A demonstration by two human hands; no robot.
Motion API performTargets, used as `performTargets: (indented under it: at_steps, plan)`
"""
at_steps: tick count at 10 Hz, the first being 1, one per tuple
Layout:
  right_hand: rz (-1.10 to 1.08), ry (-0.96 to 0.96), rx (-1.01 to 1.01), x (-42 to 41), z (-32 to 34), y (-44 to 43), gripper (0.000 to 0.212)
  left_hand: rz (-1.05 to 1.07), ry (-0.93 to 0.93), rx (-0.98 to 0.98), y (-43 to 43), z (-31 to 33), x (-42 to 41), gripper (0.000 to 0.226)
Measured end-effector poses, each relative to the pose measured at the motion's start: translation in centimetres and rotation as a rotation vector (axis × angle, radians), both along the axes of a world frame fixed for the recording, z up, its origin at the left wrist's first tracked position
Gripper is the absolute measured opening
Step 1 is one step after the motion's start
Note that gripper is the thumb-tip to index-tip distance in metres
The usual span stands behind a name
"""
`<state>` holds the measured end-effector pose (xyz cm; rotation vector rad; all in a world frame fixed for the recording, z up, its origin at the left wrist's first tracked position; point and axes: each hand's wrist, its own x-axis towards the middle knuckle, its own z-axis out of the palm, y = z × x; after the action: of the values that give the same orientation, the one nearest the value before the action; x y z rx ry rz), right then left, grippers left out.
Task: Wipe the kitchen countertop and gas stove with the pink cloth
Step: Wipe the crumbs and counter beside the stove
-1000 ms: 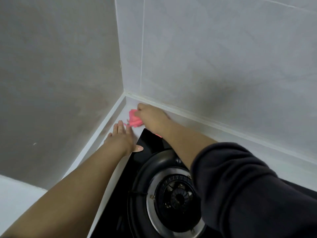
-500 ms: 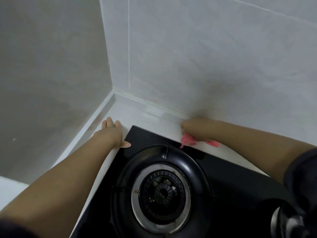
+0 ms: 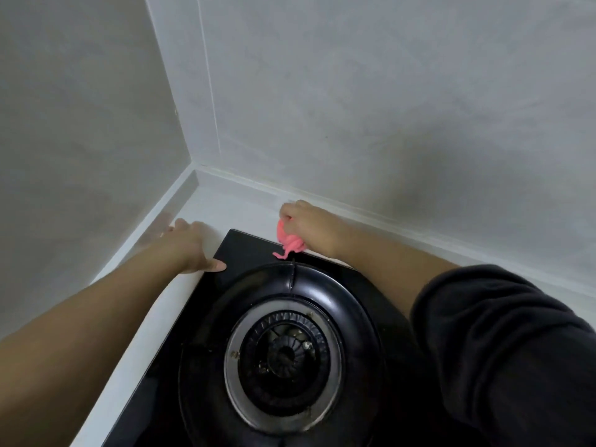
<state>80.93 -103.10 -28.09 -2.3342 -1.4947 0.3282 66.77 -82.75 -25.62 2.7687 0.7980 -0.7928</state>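
While left grip (image 3: 190, 243) lies flat, right grip (image 3: 306, 225) clutching pink cloth (image 3: 290, 242) slid leftward.

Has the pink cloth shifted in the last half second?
Yes. The pink cloth, gripped by the right hand, slid left along the back edge of the gas stove, toward its rear-left corner.

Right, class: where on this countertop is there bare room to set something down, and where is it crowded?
Free: the countertop corner patch bordered by the side wall, back wall, left hand and gas stove corner. Narrow: the strip between back wall and right forearm. Crowded: the stove's back edge, where the right hand grips the pink cloth; the burner fills the stove.
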Motion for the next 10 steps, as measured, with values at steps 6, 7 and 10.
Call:
performTargets:
  at_steps: [6, 7, 10]
  plan:
    - [0.224, -0.351, -0.162, 1.8, 2.1, -26.9, 0.004, -0.114, -0.274, 0.021, -19.0, 1.5, 5.6, 0.048]
    - [0.142, -0.339, -0.136, 2.2, 1.7, -31.5, 0.006, -0.185, -0.228, 0.082, -23.7, 1.0, 6.0, 0.044]
    - [-0.337, -0.018, -0.364, 2.4, 2.0, -48.4, 0.025, -0.293, -0.374, 0.12, -37.0, -0.4, 7.9, 0.038]
